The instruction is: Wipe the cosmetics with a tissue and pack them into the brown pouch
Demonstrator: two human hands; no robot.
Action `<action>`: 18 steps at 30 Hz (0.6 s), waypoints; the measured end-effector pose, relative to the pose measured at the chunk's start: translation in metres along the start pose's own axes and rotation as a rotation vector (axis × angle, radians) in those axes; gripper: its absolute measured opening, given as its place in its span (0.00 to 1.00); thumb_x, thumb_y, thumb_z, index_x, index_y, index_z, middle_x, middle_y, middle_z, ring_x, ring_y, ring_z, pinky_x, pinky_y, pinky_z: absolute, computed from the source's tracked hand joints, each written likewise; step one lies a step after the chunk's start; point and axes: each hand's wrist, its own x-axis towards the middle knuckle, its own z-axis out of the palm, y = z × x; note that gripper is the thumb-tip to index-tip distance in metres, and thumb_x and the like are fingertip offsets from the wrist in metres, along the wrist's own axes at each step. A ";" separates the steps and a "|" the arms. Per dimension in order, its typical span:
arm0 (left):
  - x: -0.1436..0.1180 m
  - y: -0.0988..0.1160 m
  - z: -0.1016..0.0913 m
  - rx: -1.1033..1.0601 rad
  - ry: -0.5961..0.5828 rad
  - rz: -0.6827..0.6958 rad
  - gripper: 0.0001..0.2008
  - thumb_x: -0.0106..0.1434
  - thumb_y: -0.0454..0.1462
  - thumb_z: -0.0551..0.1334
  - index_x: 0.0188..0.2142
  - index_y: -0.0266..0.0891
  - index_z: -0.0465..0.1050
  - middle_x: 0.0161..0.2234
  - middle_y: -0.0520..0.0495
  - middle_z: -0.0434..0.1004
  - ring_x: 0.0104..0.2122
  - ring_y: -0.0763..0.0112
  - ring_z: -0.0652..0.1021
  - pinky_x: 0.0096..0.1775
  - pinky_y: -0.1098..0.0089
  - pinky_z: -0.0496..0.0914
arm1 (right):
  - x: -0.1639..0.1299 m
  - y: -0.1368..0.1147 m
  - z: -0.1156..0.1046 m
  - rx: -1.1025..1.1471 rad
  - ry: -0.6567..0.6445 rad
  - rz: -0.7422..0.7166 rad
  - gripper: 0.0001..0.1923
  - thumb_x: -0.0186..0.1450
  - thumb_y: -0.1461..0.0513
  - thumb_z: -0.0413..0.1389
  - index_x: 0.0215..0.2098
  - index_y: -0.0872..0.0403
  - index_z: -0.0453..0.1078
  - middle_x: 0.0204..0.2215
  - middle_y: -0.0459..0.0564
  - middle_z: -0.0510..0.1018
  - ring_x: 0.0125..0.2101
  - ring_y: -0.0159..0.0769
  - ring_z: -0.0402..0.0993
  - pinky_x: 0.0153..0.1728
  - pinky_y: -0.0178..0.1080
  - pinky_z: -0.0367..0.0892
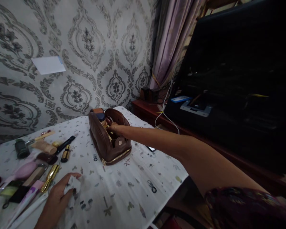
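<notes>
Brown bag [98, 140] stands unzipped on far middle of table [120, 203], mouth wide, probably for easy reaching. Right hand [113, 128] is inside; fingers mostly hidden, I cannot tell grip. Left hand [58, 192] pinches crumpled white tissue [74, 183], near cosmetics [34, 176] spread at left, perhaps so each stays visible.

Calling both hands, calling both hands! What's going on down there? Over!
Left hand: holding crumpled white tissue. Right hand: inside open brown bag, fingertips hidden. Bag: upright on patterned cloth. Close by left hand: gold tube, other cosmetics.
</notes>
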 end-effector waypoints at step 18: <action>0.006 -0.020 -0.005 0.063 -0.120 0.018 0.18 0.58 0.42 0.56 0.45 0.40 0.77 0.45 0.44 0.82 0.46 0.56 0.80 0.48 0.62 0.74 | 0.007 -0.045 -0.012 -0.721 0.077 -0.472 0.27 0.67 0.63 0.55 0.63 0.52 0.58 0.62 0.62 0.62 0.62 0.53 0.59 0.58 0.52 0.63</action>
